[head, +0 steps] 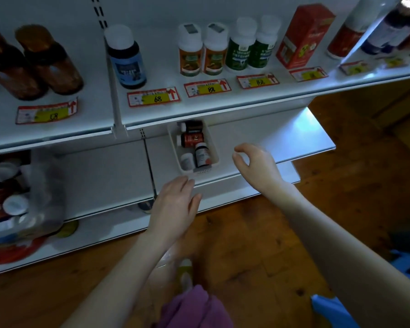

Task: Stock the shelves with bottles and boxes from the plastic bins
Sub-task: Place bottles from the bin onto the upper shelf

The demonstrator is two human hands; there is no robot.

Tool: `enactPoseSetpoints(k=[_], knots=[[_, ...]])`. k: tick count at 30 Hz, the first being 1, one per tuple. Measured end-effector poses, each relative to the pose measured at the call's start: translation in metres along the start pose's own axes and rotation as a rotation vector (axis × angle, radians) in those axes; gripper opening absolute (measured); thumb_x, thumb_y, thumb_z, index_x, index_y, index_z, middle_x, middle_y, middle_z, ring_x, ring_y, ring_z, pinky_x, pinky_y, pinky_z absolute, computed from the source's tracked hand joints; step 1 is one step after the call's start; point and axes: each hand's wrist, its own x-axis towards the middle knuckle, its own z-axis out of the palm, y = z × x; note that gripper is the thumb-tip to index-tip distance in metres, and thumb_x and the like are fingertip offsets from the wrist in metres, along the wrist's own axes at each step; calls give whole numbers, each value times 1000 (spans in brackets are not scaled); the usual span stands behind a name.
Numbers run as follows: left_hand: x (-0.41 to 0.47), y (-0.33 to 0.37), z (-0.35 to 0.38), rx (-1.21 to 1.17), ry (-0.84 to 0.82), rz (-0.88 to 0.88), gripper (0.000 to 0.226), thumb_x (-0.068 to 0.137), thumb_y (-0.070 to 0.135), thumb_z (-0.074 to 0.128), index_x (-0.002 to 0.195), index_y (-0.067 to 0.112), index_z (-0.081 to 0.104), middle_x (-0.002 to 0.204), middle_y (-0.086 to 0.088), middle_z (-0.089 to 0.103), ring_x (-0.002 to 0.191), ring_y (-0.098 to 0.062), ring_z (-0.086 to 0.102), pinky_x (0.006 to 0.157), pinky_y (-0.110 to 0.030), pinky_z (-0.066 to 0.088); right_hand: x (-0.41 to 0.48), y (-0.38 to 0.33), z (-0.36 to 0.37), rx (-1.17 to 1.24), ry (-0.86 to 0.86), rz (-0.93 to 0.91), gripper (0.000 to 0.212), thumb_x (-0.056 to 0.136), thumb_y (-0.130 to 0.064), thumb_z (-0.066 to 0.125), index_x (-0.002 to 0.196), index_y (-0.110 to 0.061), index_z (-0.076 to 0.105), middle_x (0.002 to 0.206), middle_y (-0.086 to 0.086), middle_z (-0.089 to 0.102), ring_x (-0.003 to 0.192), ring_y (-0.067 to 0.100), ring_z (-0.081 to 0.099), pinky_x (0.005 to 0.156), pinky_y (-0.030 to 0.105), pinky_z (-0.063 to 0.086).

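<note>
Where legible, price tags: 68, 88.

the white bin has its far end tucked under the upper shelf, so the bottles at its back show only in part. at the left edge a clear bin is smeared with blur and cut off; its bottles cannot be counted, and a yellow-green thing lies half hidden beneath it. 2 brown bottles have unreadable labels, and the left one is cropped. the price tag below them perhaps reads 68. dark bottles at top right run out of frame in glare. a blue thing and a purple cloth are cut by the bottom edge, and neither can be identified.
</note>
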Motion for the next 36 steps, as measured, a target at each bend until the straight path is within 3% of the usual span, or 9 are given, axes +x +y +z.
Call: enactPoseSetpoints(k=[6, 10, 14, 16, 20, 22, 24, 31, 36], knots=[[27, -36, 44, 5, -93, -95, 46, 84, 30, 41, 95, -5, 68, 93, -22, 69, 83, -35, 67, 74, -42, 55, 28, 25, 46, 48, -143, 59, 34, 96, -23, 46, 123, -5, 54, 124, 11, 57, 115, 25, 52, 94, 30, 39], [46, -68, 81, 0, -111, -167, 47, 85, 32, 42, 94, -7, 68, 91, -22, 69, 80, -36, 68, 67, -42, 56, 58, 39, 82, 97, -179, 95, 33, 94, -23, 49, 119, -2, 55, 111, 18, 60, 102, 31, 56, 84, 34, 44], [64, -97, 130, -29, -117, -245, 40, 90, 21, 56, 116, -10, 58, 120, -29, 57, 111, -42, 56, 93, -46, 46, 92, 55, 126, 79, -235, 101, 37, 93, -22, 52, 125, -3, 52, 114, 20, 59, 101, 32, 57, 79, 29, 43], [77, -110, 153, -9, -99, -259, 42, 90, 17, 58, 121, -10, 54, 127, -30, 52, 118, -43, 51, 98, -45, 42, 109, 64, 151, 44, -248, 82, 37, 92, -19, 52, 125, -2, 51, 116, 21, 58, 103, 33, 55, 78, 28, 39], [98, -138, 196, 30, -88, -270, 48, 84, 26, 47, 105, -15, 60, 108, -36, 60, 95, -48, 62, 74, -55, 51, 143, 79, 193, -46, -344, 104, 45, 94, -27, 47, 133, -6, 38, 129, 18, 49, 116, 32, 48, 87, 30, 39], [101, -146, 212, 64, -96, -261, 54, 83, 30, 40, 105, -16, 60, 109, -35, 60, 94, -48, 63, 69, -57, 52, 158, 84, 207, -46, -348, 138, 46, 94, -29, 47, 133, -7, 37, 129, 17, 49, 116, 33, 49, 86, 32, 41], [100, -153, 223, 93, -98, -242, 56, 84, 32, 39, 107, -15, 60, 113, -34, 59, 98, -47, 62, 69, -59, 52, 169, 86, 219, -17, -320, 118, 42, 93, -27, 49, 129, -6, 41, 126, 17, 53, 113, 33, 52, 80, 30, 40], [97, -159, 230, 78, -110, -214, 56, 84, 34, 41, 111, -11, 60, 118, -29, 59, 103, -43, 61, 73, -58, 49, 182, 94, 245, -7, -336, 134, 42, 91, -31, 56, 121, -5, 45, 122, 16, 55, 111, 32, 53, 86, 33, 41], [96, -158, 229, 57, -105, -216, 57, 85, 35, 41, 114, -11, 59, 121, -28, 57, 104, -41, 62, 76, -58, 49, 187, 104, 261, 19, -318, 172, 67, 76, -36, 73, 127, -8, 39, 120, 13, 56, 112, 30, 54, 93, 38, 47]])
